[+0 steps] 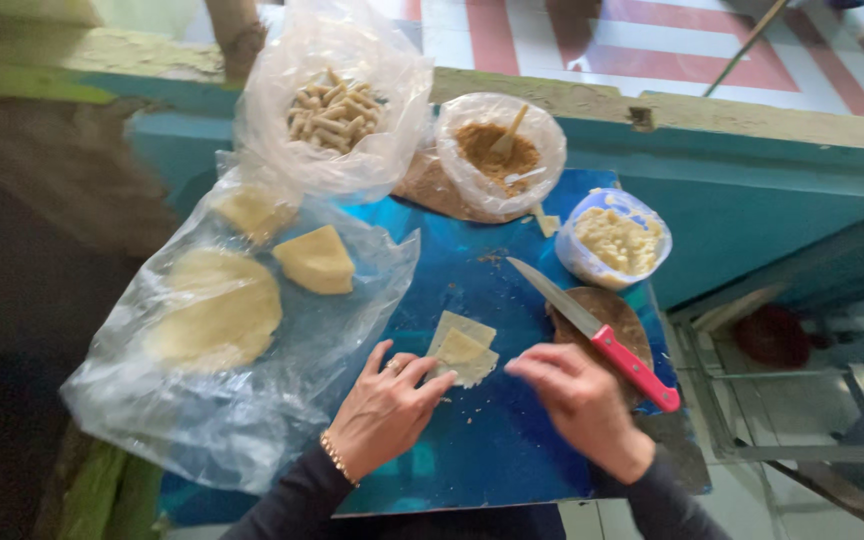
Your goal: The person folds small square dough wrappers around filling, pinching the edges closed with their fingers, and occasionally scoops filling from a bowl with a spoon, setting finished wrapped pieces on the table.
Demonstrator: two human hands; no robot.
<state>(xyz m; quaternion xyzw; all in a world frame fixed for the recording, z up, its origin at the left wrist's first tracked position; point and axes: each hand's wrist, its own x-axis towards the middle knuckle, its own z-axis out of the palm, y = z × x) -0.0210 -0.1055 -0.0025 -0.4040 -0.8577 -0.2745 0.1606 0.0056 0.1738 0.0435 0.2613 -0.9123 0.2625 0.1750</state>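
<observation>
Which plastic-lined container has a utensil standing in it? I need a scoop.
The middle bowl of brown filling; the bag of rolled sticks and tub of pale filling show none.

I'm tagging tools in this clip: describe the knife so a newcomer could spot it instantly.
Start at the blue work surface and go to its right edge, just past the right hand. There the knife lies slantwise across a round brown board. Its bright red handle and long plain blade set it apart from the food bags around it.

Sleeves: dark, long, close-fitting, ending at both wrists.
Left hand (384, 410): beaded gold-coloured bracelet at the wrist; ring on one finger.
Right hand (580, 400): no jewellery visible.
</observation>
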